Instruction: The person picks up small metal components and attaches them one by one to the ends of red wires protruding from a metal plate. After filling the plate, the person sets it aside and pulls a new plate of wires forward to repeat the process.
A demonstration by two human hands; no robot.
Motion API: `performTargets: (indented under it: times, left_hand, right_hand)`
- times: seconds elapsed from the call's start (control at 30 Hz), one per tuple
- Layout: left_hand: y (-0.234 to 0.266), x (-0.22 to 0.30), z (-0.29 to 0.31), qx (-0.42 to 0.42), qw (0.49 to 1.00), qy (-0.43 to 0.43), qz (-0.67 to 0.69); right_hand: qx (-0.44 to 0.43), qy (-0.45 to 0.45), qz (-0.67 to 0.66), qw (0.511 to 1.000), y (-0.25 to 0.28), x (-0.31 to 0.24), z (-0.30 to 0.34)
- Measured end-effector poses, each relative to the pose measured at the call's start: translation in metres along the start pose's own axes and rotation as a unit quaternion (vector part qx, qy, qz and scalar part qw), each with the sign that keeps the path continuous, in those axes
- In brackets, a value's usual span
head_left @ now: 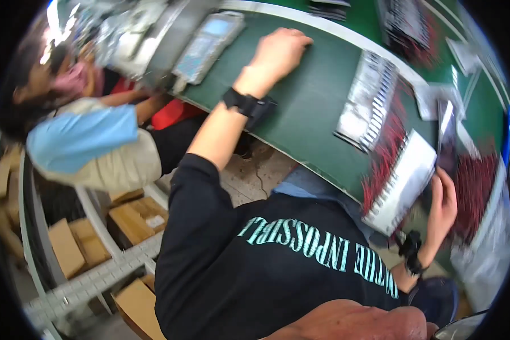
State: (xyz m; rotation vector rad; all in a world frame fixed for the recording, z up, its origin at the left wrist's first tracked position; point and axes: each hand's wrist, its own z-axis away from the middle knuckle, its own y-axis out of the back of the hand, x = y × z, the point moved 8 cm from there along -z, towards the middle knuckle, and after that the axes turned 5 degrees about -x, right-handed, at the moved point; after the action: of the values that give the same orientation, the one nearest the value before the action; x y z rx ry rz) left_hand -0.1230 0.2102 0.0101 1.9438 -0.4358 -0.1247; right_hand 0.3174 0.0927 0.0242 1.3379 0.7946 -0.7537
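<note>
My left hand [280, 52] rests on the green tabletop [300, 107] toward the far edge, its fingers curled under. Whatever they may hold is hidden. My right hand [445, 198] is at the right, its fingers bent and its fingertips at the edge of a white panel [405, 178] and the lower end of a dark glossy slab [446, 133]. Which of the two it grips I cannot tell. Bundled red wires [382, 170] run along the panel's left side. Left of them lies a silvery stack of flat parts [364, 99] with a black-and-white striped edge.
A grey handheld device [209, 45] with a screen and keys lies at the table's left end. More red wires [473, 192] and clear plastic [484, 266] are at the right. Another person [90, 141] sits at the left, near cardboard boxes [79, 241] on a metal rack.
</note>
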Motion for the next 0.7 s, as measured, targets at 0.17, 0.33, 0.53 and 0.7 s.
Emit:
performTargets:
  times: [0.17,0.33,0.53,0.7]
  left_hand:
    - [-0.037,-0.016,-0.012,-0.100,0.994,-0.025,-0.045]
    - [-0.060,0.002,-0.026,-0.161,0.985,0.045,0.037]
    - [-0.029,0.062,0.029,-0.061,0.998,-0.001,0.031]
    - [0.019,0.045,0.062,-0.002,0.997,0.034,0.069]
  right_hand:
    - [-0.009,-0.011,-0.012,1.000,-0.008,0.024,-0.019]
    - [-0.030,-0.047,0.005,0.998,-0.018,0.037,-0.014]
    - [-0.101,-0.068,0.044,0.992,-0.041,0.028,-0.002]
    - [-0.097,-0.096,-0.022,0.990,-0.039,0.011,0.029]
